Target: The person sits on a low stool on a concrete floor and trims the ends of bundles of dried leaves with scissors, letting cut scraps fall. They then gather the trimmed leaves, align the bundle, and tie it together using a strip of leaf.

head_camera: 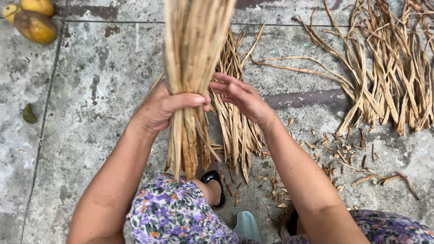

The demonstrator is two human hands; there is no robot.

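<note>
We see the left hand (pixel 165 107) wrapped around a bundle (pixel 192 54) of dried, straw-coloured leaf strips, the thumb pressed across the front and the fingers closed behind it, so the grip is tight on the bundle. The bundle stands nearly upright in the middle of the view, its upper part running out of the top edge and its cut ends hanging just above the knee of the floral dress (pixel 174 214).

The right hand (pixel 239 97) is just beside the bundle, fingers spread and slightly curled, their tips reaching toward the left thumb; we cannot tell whether they touch the strips, and they pinch nothing that we can make out.

Behind both hands a second sheaf (pixel 235 131) of the same strips lies on the concrete floor (pixel 99 72), fanning toward the feet. A black shoe (pixel 214 180) shows below it, between the knees, and a pale green thing (only its top shows) (pixel 246 226) sits at the bottom edge.

Short trimmings (pixel 337 153) are scattered on the floor to the right of the right forearm. A large heap (pixel 393 68) of long, twisted strips lies at the upper right, well apart from the hands. In the upper left corner are yellow-brown fruits (pixel 34 22), and a small green leaf (pixel 29 114) lies near the left edge.
</note>
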